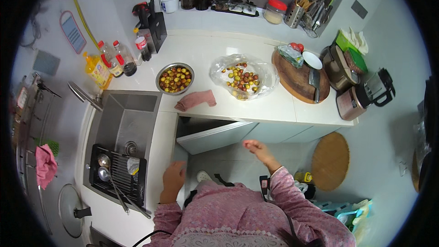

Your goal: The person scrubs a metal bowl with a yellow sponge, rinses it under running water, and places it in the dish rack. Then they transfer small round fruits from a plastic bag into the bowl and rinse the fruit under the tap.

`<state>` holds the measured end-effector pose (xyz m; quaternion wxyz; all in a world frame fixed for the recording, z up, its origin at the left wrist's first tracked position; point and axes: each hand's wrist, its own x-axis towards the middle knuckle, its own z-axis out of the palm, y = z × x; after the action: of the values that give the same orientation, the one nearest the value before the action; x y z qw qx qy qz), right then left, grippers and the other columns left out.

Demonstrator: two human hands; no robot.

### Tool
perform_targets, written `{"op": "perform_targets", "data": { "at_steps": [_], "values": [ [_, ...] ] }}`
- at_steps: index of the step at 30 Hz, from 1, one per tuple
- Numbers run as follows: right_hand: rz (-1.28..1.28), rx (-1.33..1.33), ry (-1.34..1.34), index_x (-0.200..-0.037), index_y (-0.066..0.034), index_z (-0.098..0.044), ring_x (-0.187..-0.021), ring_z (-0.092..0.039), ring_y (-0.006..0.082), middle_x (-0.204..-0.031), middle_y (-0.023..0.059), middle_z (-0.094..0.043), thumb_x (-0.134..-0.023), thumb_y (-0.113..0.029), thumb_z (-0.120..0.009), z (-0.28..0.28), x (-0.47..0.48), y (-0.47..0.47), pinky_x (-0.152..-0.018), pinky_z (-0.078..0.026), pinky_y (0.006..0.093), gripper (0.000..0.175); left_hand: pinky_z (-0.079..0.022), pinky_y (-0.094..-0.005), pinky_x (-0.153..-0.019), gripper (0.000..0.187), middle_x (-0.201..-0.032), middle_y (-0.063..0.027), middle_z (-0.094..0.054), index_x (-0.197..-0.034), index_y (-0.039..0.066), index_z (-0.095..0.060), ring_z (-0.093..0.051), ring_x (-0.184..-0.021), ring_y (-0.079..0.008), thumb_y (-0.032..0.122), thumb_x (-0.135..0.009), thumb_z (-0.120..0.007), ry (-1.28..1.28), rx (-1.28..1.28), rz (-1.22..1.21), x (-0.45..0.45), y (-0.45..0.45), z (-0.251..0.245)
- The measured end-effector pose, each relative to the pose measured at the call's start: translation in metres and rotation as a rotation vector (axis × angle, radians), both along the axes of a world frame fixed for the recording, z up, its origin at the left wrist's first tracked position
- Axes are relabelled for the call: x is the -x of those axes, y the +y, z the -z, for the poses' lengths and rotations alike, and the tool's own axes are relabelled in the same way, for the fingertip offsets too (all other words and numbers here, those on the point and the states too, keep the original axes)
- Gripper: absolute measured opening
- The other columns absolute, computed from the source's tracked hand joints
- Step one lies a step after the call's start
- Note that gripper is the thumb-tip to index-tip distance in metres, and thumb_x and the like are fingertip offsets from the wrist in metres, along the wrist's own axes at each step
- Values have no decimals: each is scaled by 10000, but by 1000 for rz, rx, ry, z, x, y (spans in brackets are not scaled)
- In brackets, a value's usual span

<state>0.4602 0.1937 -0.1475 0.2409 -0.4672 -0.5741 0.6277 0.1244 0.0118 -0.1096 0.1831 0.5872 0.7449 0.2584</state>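
Note:
My left hand [174, 178] is at the counter edge right of the sink, with nothing seen in it. Beside the half-open cabinet door [216, 137], my right hand [257, 150] hangs over the floor, fingers partly bent and no object visible in them. A steel bowl [192, 77] full of yellow and red-brown jujubes stands on the counter, and a pink cloth [196, 100] lies just in front of it. To its right, more jujubes [242, 78] rest on an open clear plastic bag [269, 75]. Further right a cleaver [314, 83] lies on a round wooden cutting board [291, 84].
The sink [133, 116] holds a black drying rack [118, 175] with two ladles. Bottles [97, 72] stand behind it. A white dish [312, 60], a blender [363, 96] and a knife block [158, 31] are on the counter. A round brown board [330, 161] leans at the right wall.

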Motion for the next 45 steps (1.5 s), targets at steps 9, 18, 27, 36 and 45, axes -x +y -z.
{"op": "perform_targets", "data": {
  "at_steps": [9,18,27,36,45],
  "values": [
    [52,-240,-167,-1126,-50,-617,-982,-574,107,-1054,8,-640,-944,-190,-552,-52,9,68,-858,-438,261,239,-490,-426,-743,238,-948,-135,-635,-1021,82,-638,-605,-868,-354,88,-784,-616,-104,-57,-68,31,37,3],
    [-257,-285,-25,-1123,-28,-616,-899,-590,100,-997,42,-647,-922,-65,-547,-98,142,138,-775,-471,242,216,-491,-452,-726,239,-958,-145,-641,-1029,98,-638,-613,-838,-373,104,-792,-618,-125,115,-225,26,59,-6],
    [-811,-1005,-476,-1327,-191,-461,-1302,-325,411,-1432,195,-333,-743,-224,-706,-100,343,237,-1034,-365,459,634,-497,-423,-759,257,-1007,-150,-653,-1059,109,-640,-619,-887,-359,115,-802,-622,-131,169,-535,-18,90,-26],
    [-1093,-935,-776,-1337,-209,-452,-1252,-377,411,-1418,181,-288,-697,-186,-693,-49,399,257,-962,-437,471,685,-505,-426,-721,260,-976,-148,-656,-1053,129,-648,-622,-855,-369,106,-796,-627,-201,234,-775,-56,76,-28],
    [-921,-1107,-466,-1102,-213,-608,-967,-575,370,-1013,173,-564,-712,-50,-687,-66,393,289,-842,-482,402,430,-506,-405,-754,262,-975,-167,-662,-1044,79,-653,-636,-859,-345,78,-783,-630,-123,150,-722,-32,76,-27]
  ]
}}
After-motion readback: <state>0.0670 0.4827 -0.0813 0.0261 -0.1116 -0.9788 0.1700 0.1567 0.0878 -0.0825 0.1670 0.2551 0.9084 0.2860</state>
